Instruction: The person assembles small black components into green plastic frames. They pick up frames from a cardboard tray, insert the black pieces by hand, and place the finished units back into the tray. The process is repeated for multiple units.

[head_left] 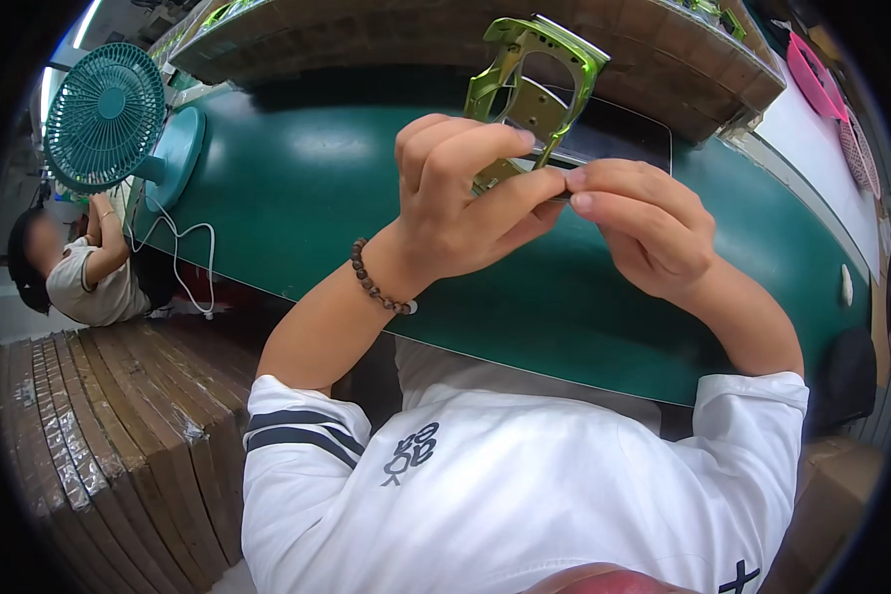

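Observation:
A shiny lime-green metal frame [538,107] with a large rounded opening is held upright above the table. My left hand [450,193] is closed around its lower part, with thumb and fingers gripping it; the palm side is hidden. My right hand [658,223] has its fingertips pinched together at the frame's lower right end, touching the left fingertips. Whatever small thing lies between the right fingertips is too hidden to name. Behind the frame, a dark flat rectangular panel [636,139] lies on the table.
The green tabletop [297,208] spans the view. A wide cardboard box [366,40] stands at its far edge, with green parts above it. A teal fan [104,117] with a white cable is at far left, beside another person [99,262]. Stacked cardboard [119,445] fills the lower left.

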### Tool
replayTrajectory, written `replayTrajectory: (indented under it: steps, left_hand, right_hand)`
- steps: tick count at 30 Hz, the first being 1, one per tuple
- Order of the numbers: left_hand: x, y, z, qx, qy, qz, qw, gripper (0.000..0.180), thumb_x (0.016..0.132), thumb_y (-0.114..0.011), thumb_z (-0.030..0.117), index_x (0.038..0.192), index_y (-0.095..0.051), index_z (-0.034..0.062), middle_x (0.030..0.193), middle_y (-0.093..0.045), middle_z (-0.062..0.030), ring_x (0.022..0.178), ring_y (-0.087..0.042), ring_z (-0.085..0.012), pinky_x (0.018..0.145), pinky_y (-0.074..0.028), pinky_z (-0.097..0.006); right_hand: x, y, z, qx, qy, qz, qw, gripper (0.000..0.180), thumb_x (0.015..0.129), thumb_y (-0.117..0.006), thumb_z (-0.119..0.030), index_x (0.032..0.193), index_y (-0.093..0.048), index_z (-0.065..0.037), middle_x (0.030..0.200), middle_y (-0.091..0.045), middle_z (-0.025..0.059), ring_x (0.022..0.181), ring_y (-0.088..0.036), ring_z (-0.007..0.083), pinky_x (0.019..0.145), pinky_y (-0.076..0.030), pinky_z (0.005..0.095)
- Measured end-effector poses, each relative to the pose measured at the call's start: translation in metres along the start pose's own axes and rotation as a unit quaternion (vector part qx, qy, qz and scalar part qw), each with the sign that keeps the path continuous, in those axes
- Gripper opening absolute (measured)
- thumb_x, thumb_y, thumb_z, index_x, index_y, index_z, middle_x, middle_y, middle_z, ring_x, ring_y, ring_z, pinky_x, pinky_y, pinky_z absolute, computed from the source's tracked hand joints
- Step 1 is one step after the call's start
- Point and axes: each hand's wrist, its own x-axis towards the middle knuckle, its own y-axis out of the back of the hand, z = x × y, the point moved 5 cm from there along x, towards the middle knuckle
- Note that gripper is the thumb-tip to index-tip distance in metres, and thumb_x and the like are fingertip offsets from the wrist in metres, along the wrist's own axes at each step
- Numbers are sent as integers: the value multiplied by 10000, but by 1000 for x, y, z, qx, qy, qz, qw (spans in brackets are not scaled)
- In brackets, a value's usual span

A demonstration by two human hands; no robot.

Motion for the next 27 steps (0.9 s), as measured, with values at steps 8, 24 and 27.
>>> replayTrajectory:
  steps: [8,24,27]
  left_hand:
    - [-8,-4,-13,-27,151,0,988,936,609,-869,270,1291,-268,44,1308,-351,-189,1193,-382,-301,976,-335,-391]
    - [-13,-9,-30,-235,278,-32,931,927,642,-849,173,1335,-262,-16,1180,-540,-200,1024,-588,-306,863,-481,-365]
    - [-14,-10,-24,-218,230,-21,948,878,628,-838,139,1318,-313,-3,1196,-536,-202,1037,-564,-328,887,-469,-391]
  right_hand:
    - [-15,4,4,75,-130,73,986,256,721,-640,181,881,-565,-5,934,-647,138,850,-660,217,715,-545,279]
    - [-14,-11,10,93,-216,62,970,240,770,-720,5,959,-573,9,896,-625,143,793,-638,227,704,-518,299]
    - [-10,-15,10,28,-222,-37,974,233,798,-714,-162,947,-615,-13,872,-643,139,771,-635,299,659,-504,356]
